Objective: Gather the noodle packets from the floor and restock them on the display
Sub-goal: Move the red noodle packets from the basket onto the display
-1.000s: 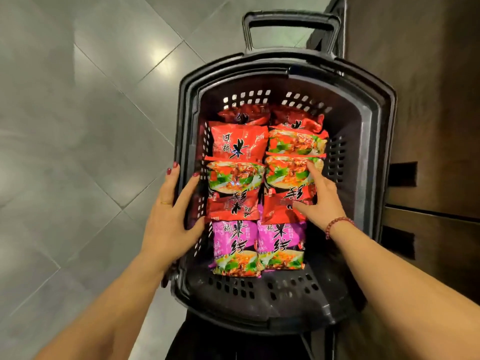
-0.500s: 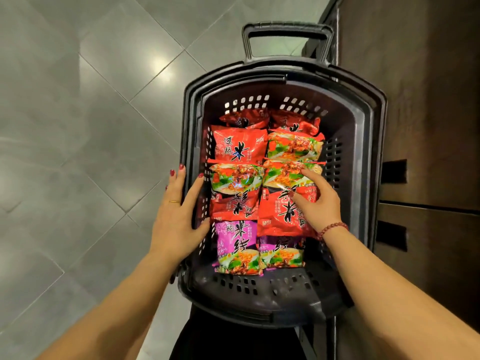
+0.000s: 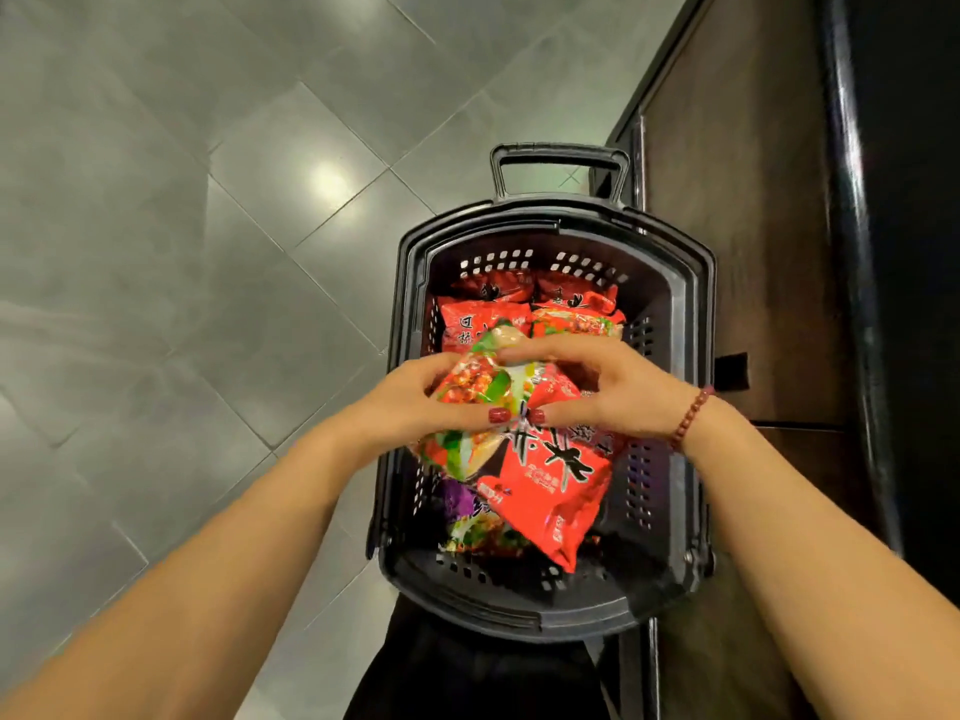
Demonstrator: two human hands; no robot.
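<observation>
Two noodle packets are held together over a black plastic basket (image 3: 698, 356) near the middle of the frame. The left hand (image 3: 410, 407) is closed on the packet with the food picture (image 3: 472, 392). Its fingers (image 3: 434, 366) are curled over the upper edge, and its red-nailed thumb is pressed on the front. The right hand (image 3: 623, 392) is closed on the red packet with black characters (image 3: 550, 480). Its fingers (image 3: 535, 350) are hooked over the top, and its thumb is set on the face just beside the left thumb. The two packets are overlapped and pressed against each other. The lower end of the red one is tilted toward the lower right, above the basket's interior.

More red packets (image 3: 488, 317) are seen lying side by side at the far end of the basket, partly hidden by the hands. A purple packet (image 3: 460, 504) is glimpsed beneath the held pair at the near end. The basket's handle (image 3: 561, 155) is shown at its upper end.

Grey floor tiles (image 3: 208, 252) fill the left of the frame, marked by a bright reflection of light. A dark wood-panelled unit (image 3: 737, 252) runs down the right side, just beside the basket. A bracelet of reddish beads (image 3: 691, 418) is worn on the right wrist. Dark clothing (image 3: 467, 678) is visible at the bottom centre.
</observation>
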